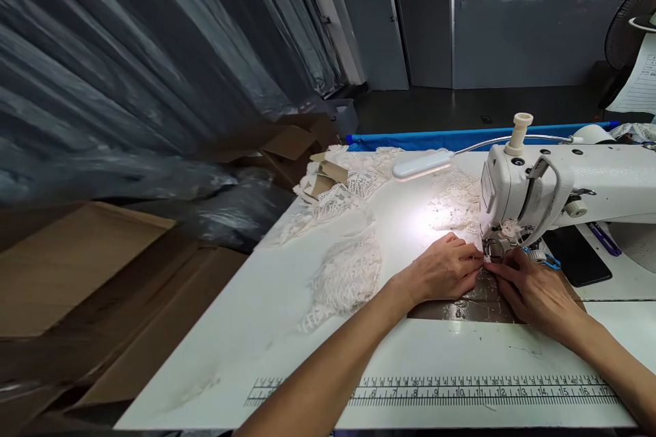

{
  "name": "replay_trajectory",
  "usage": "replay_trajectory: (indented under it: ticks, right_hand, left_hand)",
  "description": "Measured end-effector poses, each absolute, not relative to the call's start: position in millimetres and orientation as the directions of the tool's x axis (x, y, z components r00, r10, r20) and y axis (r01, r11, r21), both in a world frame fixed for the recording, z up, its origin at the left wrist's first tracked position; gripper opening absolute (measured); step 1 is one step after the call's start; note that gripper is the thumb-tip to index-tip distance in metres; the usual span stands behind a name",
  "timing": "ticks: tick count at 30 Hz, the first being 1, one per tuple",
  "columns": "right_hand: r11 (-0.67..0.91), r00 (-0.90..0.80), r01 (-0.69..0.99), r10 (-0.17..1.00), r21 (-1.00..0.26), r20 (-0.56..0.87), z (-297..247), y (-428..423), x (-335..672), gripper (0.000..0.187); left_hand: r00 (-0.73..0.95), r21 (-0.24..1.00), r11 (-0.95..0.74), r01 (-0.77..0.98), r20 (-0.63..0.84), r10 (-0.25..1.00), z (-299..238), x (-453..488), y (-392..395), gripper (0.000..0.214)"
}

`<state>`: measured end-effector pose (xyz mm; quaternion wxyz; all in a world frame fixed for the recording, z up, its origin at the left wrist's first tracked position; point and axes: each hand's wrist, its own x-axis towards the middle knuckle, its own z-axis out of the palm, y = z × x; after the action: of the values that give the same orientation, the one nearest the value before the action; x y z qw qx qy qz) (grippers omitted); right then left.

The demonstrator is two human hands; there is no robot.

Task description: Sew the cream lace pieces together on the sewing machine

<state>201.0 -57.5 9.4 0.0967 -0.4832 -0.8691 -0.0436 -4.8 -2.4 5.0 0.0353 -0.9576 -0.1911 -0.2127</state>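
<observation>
From my end of the head camera I'm seeing both hands working right up at the needle end of a white sewing machine (512, 184). The left hand (451, 266) is coming in with its fingers bunched and bent, palm down, and its fingertips are sitting just beside the presser foot. The right hand (536, 287) is reaching in from the other side, thumb and forefinger drawn close together by a tiny pale bit under the foot, but I honestly can't tell if either hand is really pinching it, since the fingers are hiding most of that spot. The main bunch of pale lace (454, 201) is lying just beyond the left hand, beside the machine head, and the lamp (423, 165) is throwing a really bright patch next to it. A second lace heap (351, 273) is resting on the white table (205, 362) left of the left forearm, and more is trailing along the far left edge. Both hands are hovering over or resting on a shiny brown patch (461, 312), can't tell which. A black phone (579, 259) is lying past the right hand, and a printed ruler (461, 392) is running along the near edge, partly covered by the left forearm.
</observation>
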Motion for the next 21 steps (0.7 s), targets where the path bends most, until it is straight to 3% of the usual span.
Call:
replay_trajectory:
  ticks: [5, 12, 16, 21]
  right_hand:
    - [0.52, -0.512, 0.854, 0.826, 0.03, 0.235, 10.2, -55.7, 195.1, 0.036]
    - [0.439, -0.436, 0.899, 0.889, 0.014, 0.141, 3.3, -56.8, 189.3, 0.038]
    - [0.414, -0.392, 0.89, 0.909, -0.193, 0.14, 3.6, -52.9, 200.4, 0.036]
    - [0.293, -0.371, 0.711, 0.929, -0.639, 0.013, 24.4, -39.9, 220.2, 0.033]
  left_hand:
    - [0.837, 0.05, -0.909, 0.414, 0.372, 0.402, 6.5, -4.8, -0.8, 0.025]
    - [0.82, 0.056, -0.89, 0.453, 0.365, 0.44, 10.2, -5.0, -0.2, 0.023]
    - [0.813, 0.04, -0.875, 0.482, 0.352, 0.464, 8.8, -5.9, 0.7, 0.023]
    - [0.812, 0.033, -0.884, 0.466, 0.382, 0.442, 6.1, -7.1, 4.1, 0.026]
